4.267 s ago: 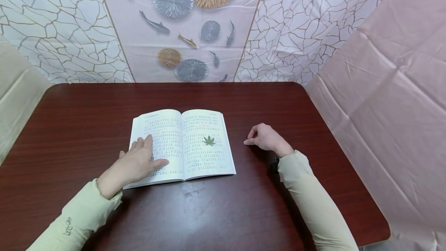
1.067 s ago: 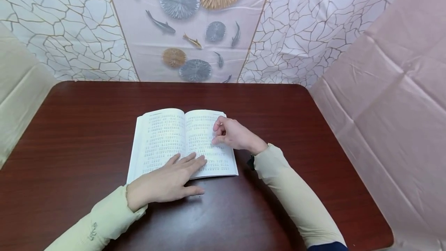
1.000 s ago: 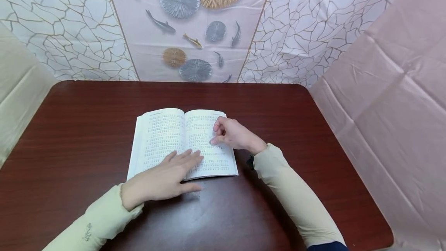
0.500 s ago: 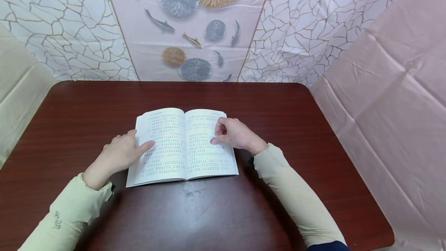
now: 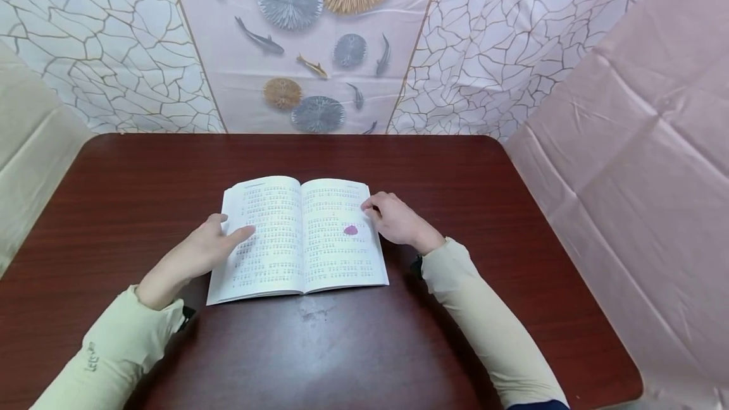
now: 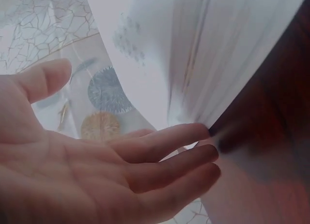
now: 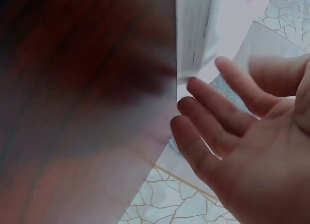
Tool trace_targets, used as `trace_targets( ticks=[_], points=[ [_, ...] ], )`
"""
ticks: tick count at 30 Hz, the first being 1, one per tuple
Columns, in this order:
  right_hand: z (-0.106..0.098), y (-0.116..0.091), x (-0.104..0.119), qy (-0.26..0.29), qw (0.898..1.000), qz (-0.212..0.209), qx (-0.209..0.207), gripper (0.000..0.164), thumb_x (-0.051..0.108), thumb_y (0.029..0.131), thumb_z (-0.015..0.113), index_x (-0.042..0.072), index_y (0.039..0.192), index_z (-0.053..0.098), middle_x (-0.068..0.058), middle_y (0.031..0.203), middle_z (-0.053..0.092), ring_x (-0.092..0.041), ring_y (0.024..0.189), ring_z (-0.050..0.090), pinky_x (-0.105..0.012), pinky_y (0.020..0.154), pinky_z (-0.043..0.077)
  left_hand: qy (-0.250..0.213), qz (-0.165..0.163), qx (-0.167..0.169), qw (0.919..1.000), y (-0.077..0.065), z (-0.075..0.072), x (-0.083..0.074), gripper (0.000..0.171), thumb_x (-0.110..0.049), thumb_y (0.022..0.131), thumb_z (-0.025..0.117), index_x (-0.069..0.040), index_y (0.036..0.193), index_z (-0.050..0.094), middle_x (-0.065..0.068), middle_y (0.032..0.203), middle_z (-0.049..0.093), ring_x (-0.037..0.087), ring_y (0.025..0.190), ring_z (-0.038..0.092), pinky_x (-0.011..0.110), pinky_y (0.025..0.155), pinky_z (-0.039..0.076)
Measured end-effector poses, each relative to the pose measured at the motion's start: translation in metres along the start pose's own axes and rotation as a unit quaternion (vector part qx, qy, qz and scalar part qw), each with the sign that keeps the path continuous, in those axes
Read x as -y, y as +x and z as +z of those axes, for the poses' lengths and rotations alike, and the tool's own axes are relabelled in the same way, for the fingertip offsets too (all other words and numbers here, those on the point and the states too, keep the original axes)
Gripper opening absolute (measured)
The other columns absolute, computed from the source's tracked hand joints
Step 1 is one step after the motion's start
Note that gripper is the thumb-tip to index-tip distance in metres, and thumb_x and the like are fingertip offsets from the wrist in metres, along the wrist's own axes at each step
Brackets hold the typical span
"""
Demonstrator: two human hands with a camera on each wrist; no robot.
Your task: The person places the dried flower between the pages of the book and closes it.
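Observation:
An open book (image 5: pixel 273 258) lies on the table, its printed pages facing up. On the right page lies a small pink-purple petal-shaped piece (image 5: pixel 350 230). My left hand (image 5: pixel 196 248) is at the book's left edge, thumb spread over the left page and holding nothing. The left wrist view shows its fingertips (image 6: pixel 208 154) right by the page edges, fingers nearly straight. My right hand (image 5: pixel 398 219) is at the book's right edge, just right of the pink-purple piece. In the right wrist view its loosely bent fingers (image 7: pixel 213 112) hold nothing, beside the stacked pages (image 7: pixel 192 37).
The dark red-brown table (image 5: pixel 342 347) extends around the book, with a pale scuffed patch (image 5: pixel 313 314) in front of the spine. Patterned cloth (image 5: pixel 273 74) hangs behind the table, and pinkish cloth (image 5: pixel 638 163) stands along the right side.
A green leaf lay on the right page earliest; the left hand then crossed leftward over the book, with the leaf out of sight. The right hand has drawn rightward, leaving the pink-purple piece in view.

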State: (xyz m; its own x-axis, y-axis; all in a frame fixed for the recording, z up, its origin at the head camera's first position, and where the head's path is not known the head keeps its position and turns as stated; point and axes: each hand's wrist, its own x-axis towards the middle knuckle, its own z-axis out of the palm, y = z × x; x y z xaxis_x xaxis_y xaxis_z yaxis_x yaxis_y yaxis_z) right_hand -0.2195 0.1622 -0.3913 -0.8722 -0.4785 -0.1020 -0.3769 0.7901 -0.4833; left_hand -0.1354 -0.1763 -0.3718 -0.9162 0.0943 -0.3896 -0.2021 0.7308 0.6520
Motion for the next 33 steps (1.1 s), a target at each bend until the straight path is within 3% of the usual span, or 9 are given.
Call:
trace_targets(
  ticks=[8,15,17,20,22,25,27,29,33],
  points=[
    [0.007,-0.007,-0.002,-0.054,0.998,-0.023,0.019,0.033,0.005,0.101,0.042,-0.001,0.129,0.058,-0.014,0.131,0.056,-0.025,0.116,0.052,-0.039,0.099,0.042,-0.085,-0.020,0.006,0.9961,0.004,0.004,-0.005,0.099,-0.061,0.097,0.038,0.016,0.147,0.000,0.041,0.145,0.024,0.045,0.133,0.034,0.055,0.103,0.035],
    [0.005,-0.009,-0.006,-0.063,0.997,-0.029,0.029,0.044,-0.005,0.093,0.039,-0.001,0.133,0.057,-0.016,0.140,0.050,-0.027,0.132,0.043,-0.039,0.110,0.033,-0.207,0.007,-0.028,0.9779,0.003,0.003,-0.016,0.089,-0.052,0.099,0.044,0.008,0.150,0.002,0.031,0.140,0.035,0.035,0.115,0.051,0.037,0.087,0.047],
    [0.004,-0.010,-0.008,-0.059,0.997,-0.034,0.031,0.044,-0.005,0.093,0.038,-0.001,0.133,0.056,-0.018,0.141,0.048,-0.028,0.134,0.042,-0.039,0.110,0.032,-0.192,0.029,-0.057,0.9794,0.000,0.002,-0.021,0.086,-0.046,0.098,0.050,0.009,0.150,0.008,0.029,0.136,0.035,0.033,0.111,0.051,0.033,0.083,0.045],
    [0.002,-0.012,-0.011,-0.046,0.998,-0.033,0.033,0.044,-0.004,0.094,0.038,-0.002,0.134,0.055,-0.018,0.143,0.047,-0.028,0.135,0.040,-0.039,0.111,0.032,-0.144,0.083,-0.120,0.9788,-0.006,0.002,-0.032,0.080,-0.029,0.094,0.062,0.010,0.148,0.017,0.030,0.132,0.030,0.038,0.115,0.044,0.040,0.090,0.041],
    [0.001,-0.014,-0.013,-0.037,0.998,-0.030,0.033,0.043,-0.003,0.095,0.037,-0.002,0.134,0.054,-0.019,0.144,0.046,-0.028,0.136,0.039,-0.039,0.110,0.032,-0.105,0.116,-0.164,0.9739,-0.009,0.004,-0.044,0.082,-0.016,0.089,0.067,0.009,0.149,0.018,0.031,0.133,0.022,0.042,0.116,0.039,0.046,0.095,0.037],
    [-0.001,-0.017,-0.016,-0.022,0.999,-0.015,0.033,0.041,-0.002,0.098,0.036,-0.001,0.134,0.054,-0.018,0.146,0.044,-0.027,0.137,0.038,-0.039,0.110,0.033,-0.086,0.168,-0.185,0.9644,-0.008,0.011,-0.063,0.090,-0.004,0.083,0.069,0.005,0.151,0.010,0.033,0.137,0.017,0.046,0.117,0.040,0.052,0.101,0.035],
    [-0.002,-0.019,-0.018,-0.005,0.999,-0.006,0.033,0.040,-0.001,0.099,0.035,-0.001,0.135,0.053,-0.017,0.145,0.046,-0.025,0.135,0.041,-0.038,0.108,0.035,-0.108,0.192,-0.152,0.9635,-0.005,0.019,-0.076,0.094,-0.002,0.085,0.068,0.000,0.153,0.003,0.032,0.142,0.019,0.045,0.115,0.047,0.051,0.097,0.042],
    [-0.003,-0.021,-0.019,0.011,0.999,0.002,0.033,0.041,0.001,0.100,0.035,0.000,0.137,0.052,-0.015,0.143,0.049,-0.023,0.130,0.045,-0.037,0.105,0.037,-0.140,0.213,-0.090,0.9628,0.002,0.030,-0.087,0.092,-0.004,0.088,0.066,-0.002,0.153,0.001,0.029,0.142,0.029,0.041,0.116,0.051,0.048,0.092,0.048],
    [-0.007,-0.024,-0.022,0.042,0.999,0.017,0.024,0.041,0.002,0.100,0.034,0.003,0.138,0.051,-0.012,0.137,0.054,-0.022,0.121,0.051,-0.036,0.098,0.041,-0.151,0.209,0.022,0.9659,0.019,0.056,-0.107,0.075,-0.011,0.094,0.060,-0.001,0.152,0.014,0.025,0.133,0.050,0.032,0.111,0.060,0.037,0.079,0.055]
  ],
)
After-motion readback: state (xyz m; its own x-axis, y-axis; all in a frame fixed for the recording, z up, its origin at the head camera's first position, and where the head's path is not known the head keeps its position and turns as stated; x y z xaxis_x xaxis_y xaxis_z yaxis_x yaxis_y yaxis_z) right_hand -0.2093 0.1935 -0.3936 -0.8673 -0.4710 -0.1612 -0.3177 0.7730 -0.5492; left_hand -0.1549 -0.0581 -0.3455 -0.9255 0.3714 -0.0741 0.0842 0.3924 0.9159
